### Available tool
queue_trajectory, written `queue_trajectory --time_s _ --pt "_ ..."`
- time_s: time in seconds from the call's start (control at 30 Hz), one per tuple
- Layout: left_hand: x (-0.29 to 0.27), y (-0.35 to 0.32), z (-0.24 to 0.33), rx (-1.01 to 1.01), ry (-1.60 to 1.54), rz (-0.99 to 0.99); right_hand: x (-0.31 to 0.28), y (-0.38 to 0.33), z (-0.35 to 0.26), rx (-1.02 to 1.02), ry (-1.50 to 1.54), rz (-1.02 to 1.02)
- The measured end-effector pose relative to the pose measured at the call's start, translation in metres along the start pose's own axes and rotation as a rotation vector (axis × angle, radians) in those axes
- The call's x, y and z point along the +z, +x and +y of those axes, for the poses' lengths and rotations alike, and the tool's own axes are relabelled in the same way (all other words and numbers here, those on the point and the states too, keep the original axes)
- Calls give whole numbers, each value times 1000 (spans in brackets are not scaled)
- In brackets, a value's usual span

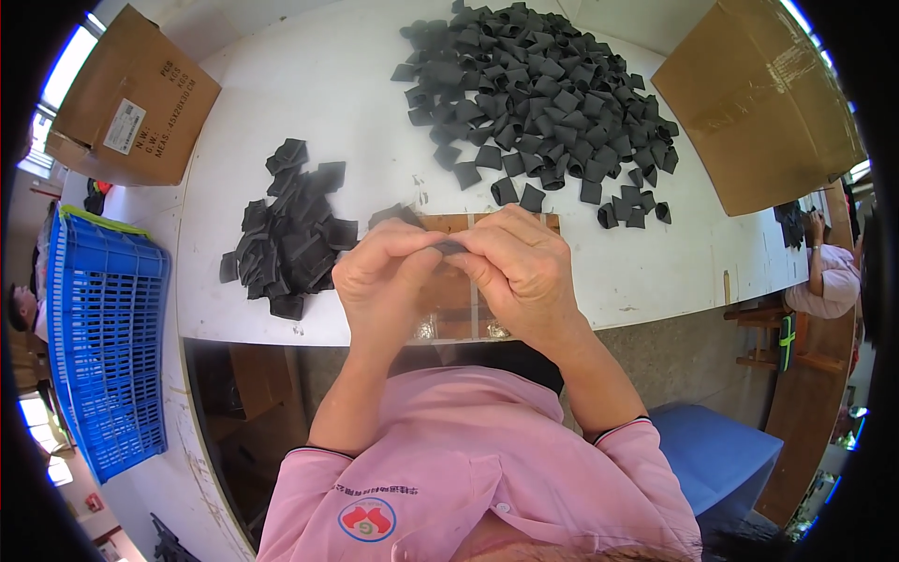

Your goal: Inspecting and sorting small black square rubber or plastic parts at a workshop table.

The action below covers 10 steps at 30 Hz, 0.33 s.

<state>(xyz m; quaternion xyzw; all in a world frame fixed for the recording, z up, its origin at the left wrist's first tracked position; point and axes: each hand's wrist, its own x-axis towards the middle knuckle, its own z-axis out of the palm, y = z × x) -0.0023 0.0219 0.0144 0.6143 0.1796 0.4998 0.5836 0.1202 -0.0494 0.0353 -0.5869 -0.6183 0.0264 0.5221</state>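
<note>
My left hand (pixel 386 272) and my right hand (pixel 521 270) meet above the near edge of the table, thumbs and fingers pinched. Between their fingertips is a small black fabric piece (pixel 450 247), mostly hidden by the fingers. Under the hands lies a brown board (pixel 448 298) with strips of tape. Another black piece (pixel 395 215) shows just beyond my left hand. To the left is a loose pile of flat black fabric pieces (pixel 298 234). A larger heap of short, puffed-out black fabric sleeves (pixel 538 94) spreads over the far side, right of centre.
Cardboard boxes stand at the far left (pixel 140 98) and far right (pixel 758 103) of the white table (pixel 375 112). A blue plastic crate (pixel 110 342) is at the left. By my right side is a blue stool-like object (pixel 712 454). Another person (pixel 829 276) sits farther right.
</note>
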Motion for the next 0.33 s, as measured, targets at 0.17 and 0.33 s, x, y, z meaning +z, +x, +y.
queue_trajectory --time_s 0.17,0.33 --pt "4 -1 -1 -46 -94 -16 -1 -4 0 -1 -49 16" --pt "7 5 6 -30 -117 -40 -12 3 -1 14 -12 -61"
